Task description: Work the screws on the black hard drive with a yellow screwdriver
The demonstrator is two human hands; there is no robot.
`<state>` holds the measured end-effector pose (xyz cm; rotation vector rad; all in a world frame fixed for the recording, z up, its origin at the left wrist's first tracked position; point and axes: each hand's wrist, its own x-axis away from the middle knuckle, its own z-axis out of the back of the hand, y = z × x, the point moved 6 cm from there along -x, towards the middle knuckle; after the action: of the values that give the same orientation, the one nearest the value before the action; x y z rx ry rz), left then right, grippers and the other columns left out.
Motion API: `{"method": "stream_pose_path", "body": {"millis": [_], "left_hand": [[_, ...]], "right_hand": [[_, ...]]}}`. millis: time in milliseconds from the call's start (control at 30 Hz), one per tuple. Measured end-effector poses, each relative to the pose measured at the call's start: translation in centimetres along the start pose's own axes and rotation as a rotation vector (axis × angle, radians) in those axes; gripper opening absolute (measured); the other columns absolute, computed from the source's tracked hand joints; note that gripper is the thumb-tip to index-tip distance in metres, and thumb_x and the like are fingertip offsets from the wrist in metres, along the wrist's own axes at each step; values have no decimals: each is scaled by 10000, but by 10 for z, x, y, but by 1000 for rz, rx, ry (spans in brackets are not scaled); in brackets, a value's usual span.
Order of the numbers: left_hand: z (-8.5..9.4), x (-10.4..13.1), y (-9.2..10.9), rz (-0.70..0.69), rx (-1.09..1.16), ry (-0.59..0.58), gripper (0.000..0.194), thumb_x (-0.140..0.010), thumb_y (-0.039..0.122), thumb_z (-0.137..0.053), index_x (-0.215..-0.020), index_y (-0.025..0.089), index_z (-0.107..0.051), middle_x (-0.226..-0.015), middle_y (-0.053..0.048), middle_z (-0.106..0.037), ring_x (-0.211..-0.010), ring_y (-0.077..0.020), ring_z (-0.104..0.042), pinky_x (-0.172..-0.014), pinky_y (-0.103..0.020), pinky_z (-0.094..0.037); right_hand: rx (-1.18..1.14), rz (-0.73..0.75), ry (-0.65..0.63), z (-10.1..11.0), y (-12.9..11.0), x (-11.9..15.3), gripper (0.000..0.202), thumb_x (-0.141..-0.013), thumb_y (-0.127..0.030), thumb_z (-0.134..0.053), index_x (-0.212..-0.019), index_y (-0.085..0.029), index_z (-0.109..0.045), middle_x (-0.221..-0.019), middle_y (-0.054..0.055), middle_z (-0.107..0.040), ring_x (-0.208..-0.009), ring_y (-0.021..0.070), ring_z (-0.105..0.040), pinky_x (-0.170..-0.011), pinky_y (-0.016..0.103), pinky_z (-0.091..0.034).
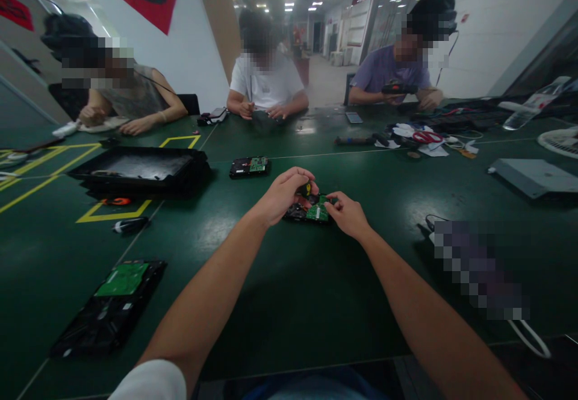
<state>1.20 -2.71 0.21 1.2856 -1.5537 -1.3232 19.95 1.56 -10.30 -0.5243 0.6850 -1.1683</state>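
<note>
Keep the tool point(307, 188) square to the drive point(318, 211), left hand point(286, 196) curled around it and right hand point(350, 214) steadying the drive's right edge, its fingers bent, though whether they grip I cannot tell; the drive lies on the green table point(311, 285), a tray point(195, 173) to its left; three people point(267, 81) sit beyond it.

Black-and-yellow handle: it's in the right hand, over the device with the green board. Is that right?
Wrong hand: the head view shows the black-and-yellow handle in the left hand, not the right hand, over the device with the green board.
</note>
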Motion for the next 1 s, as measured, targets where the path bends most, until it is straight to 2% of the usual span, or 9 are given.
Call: {"method": "stream_pose_path", "body": {"millis": [100,233,400,600,700,833,1000], "left_hand": [[3,0,0,-4,26,41,119,-888,283,-598,-938,176,-614,-886,-79,-682,-826,-196,-648,-647,-313,-573],[7,-1,4,-62,-59,63,152,-886,299,-592,-870,167,-666,-951,-86,-647,-922,-206,-620,-622,-271,-558],[7,1,7,-68,-125,61,180,-895,294,-568,-860,164,-688,-916,-80,-636,-892,-194,-608,-597,-246,-531],[6,0,0,9,-5,62,148,-904,293,-585,-1000,182,-605,-887,-84,-701,-826,-206,-666,-588,-283,-539],[6,0,2,-17,9,76,117,-891,289,-599,-950,187,-595,-934,-88,-708,-873,-206,-670,-607,-279,-544],[7,1,8,-64,-92,93,121,-871,291,-595,-854,184,-649,-1006,-84,-667,-943,-198,-624,-606,-246,-532],[6,1,7,-42,-136,54,158,-877,301,-581,-867,181,-684,-932,-74,-648,-860,-183,-611,-567,-233,-503]], "right_hand": [[6,2,3,-1,1,0,254,-958,-407,-617,-1156,-258,-671,-716,-24,-690,-637,158,-610,-602,285,-376],[12,2,2,-1,1,-1,258,-957,-407,-617,-1162,-260,-672,-731,-22,-699,-642,160,-611,-601,287,-374],[21,-4,-5,0,-1,0,266,-957,-406,-616,-1168,-254,-672,-731,-20,-700,-634,159,-608,-604,288,-380],[14,0,-8,2,-2,0,259,-959,-406,-619,-1160,-252,-672,-733,-18,-703,-639,160,-612,-606,290,-384],[9,2,-14,2,-4,1,258,-964,-409,-613,-1163,-256,-669,-742,-16,-705,-642,161,-615,-604,292,-387],[18,-13,-14,2,-4,1,261,-962,-408,-611,-1165,-254,-670,-740,-14,-699,-641,165,-613,-592,293,-381],[21,-14,-16,2,-4,1,262,-958,-408,-613,-1165,-258,-667,-734,-25,-695,-639,162,-611,-603,289,-389]]}}
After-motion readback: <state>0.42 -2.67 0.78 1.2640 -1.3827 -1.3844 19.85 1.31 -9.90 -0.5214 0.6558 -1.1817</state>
